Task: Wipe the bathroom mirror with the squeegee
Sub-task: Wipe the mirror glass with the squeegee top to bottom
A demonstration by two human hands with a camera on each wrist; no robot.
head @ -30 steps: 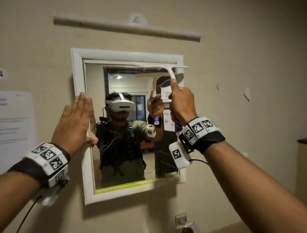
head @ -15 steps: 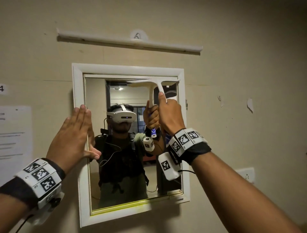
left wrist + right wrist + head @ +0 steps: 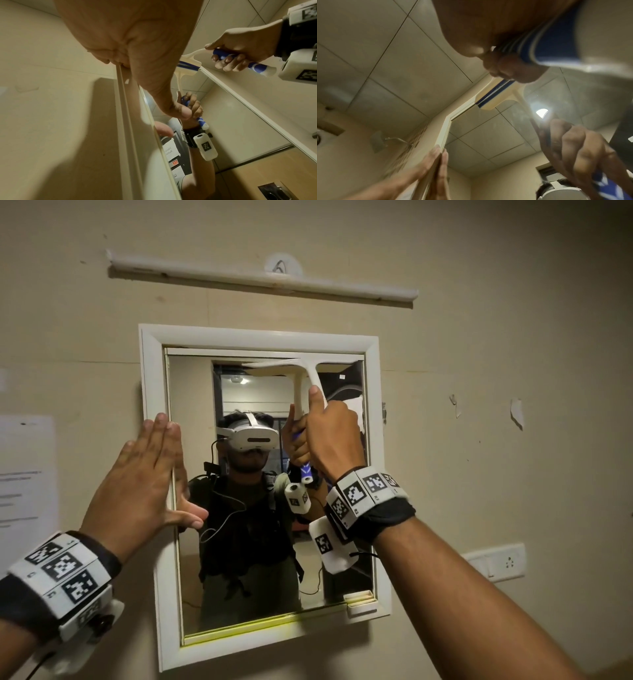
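A white-framed mirror [image 3: 150,440] hangs on the beige wall. A white squeegee [image 3: 305,374] with a blue grip [image 3: 223,54] has its blade [image 3: 493,94] against the glass near the mirror's top edge, right of the middle. My right hand [image 3: 334,436] grips its handle with the thumb laid up along the shaft. My left hand [image 3: 144,481] lies flat with straight fingers on the mirror's left frame edge, thumb [image 3: 178,112] out over the glass. The glass reflects a person wearing a headset.
A long white light fitting [image 3: 260,280] runs across the wall above the mirror. A paper sheet [image 3: 24,474] is stuck to the wall at the left, and a switch plate [image 3: 496,563] sits at the lower right. A small white ledge [image 3: 361,602] sits at the mirror's bottom right corner.
The right hand has carried the squeegee leftward along the top of the glass. The head view has tilted up, so the mirror sits lower in frame. The left hand stays on the frame.
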